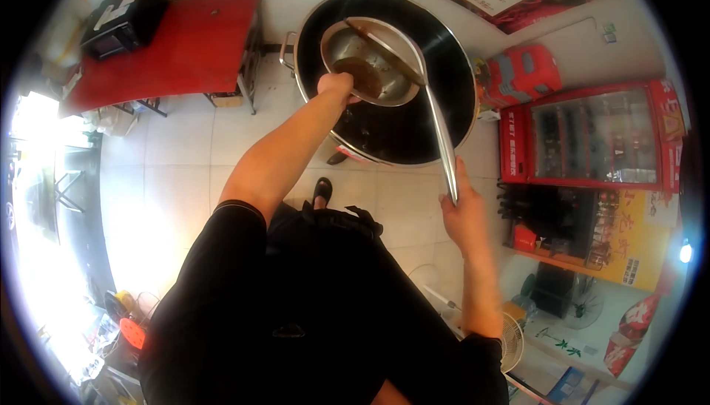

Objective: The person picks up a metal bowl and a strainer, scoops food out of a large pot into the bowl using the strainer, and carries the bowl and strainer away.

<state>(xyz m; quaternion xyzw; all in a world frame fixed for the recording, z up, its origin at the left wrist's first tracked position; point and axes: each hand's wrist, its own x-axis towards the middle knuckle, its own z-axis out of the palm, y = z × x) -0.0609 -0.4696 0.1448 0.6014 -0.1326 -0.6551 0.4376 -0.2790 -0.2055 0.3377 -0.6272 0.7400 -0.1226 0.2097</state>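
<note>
A wide black pot [451, 102] with a steel rim stands on the floor in front of me. Over it, my left hand [336, 87] is closed on the near left rim of a metal bowl [336, 42], which has some brown liquid in its bottom. My right hand [462, 209] wraps around the end of a long-handled steel ladle [439, 127]. The ladle's head overlaps the far right side of the bowl, its dark edge running diagonally across the opening. Most of the pot's inside looks dark.
At the left stands a red table [196, 42] with a black appliance [126, 20] on it. A red glass-door cooler [592, 139] is on the right, near a red and grey case [521, 76]. Pale floor tiles [177, 139] surround the pot.
</note>
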